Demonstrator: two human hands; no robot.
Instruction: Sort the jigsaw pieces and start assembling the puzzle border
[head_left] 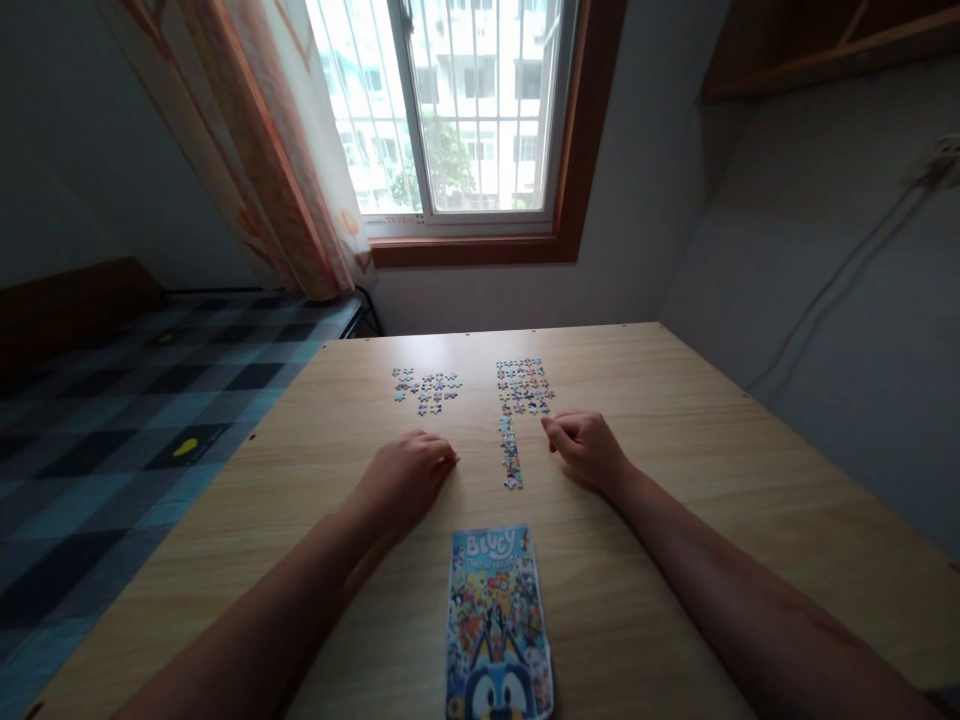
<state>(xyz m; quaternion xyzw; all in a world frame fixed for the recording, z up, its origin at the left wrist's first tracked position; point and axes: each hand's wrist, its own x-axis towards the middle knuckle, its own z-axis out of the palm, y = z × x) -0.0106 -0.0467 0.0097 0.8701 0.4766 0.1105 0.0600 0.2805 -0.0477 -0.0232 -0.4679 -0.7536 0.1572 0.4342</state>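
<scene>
My left hand point(411, 468) is closed in a pinch low over the table, left of a narrow strip of joined puzzle pieces point(510, 455). A small pale edge shows at its fingertips, which looks like a puzzle piece point(456, 457). On the strip's other side, my right hand point(589, 448) rests on the tabletop with fingers curled in, and nothing shows in it. Rows of puzzle pieces point(523, 385) lie just beyond it, above the strip. Loose pieces point(436, 385) are scattered farther left. Nearest me lies a colourful Bluey picture sheet point(499, 620).
The light wooden table point(637, 380) reaches toward a wall below a barred window point(480, 120). To the left stands a bed with a checked cover point(150, 400), beside a hanging curtain point(255, 150). A cable point(840, 275) runs down the right wall.
</scene>
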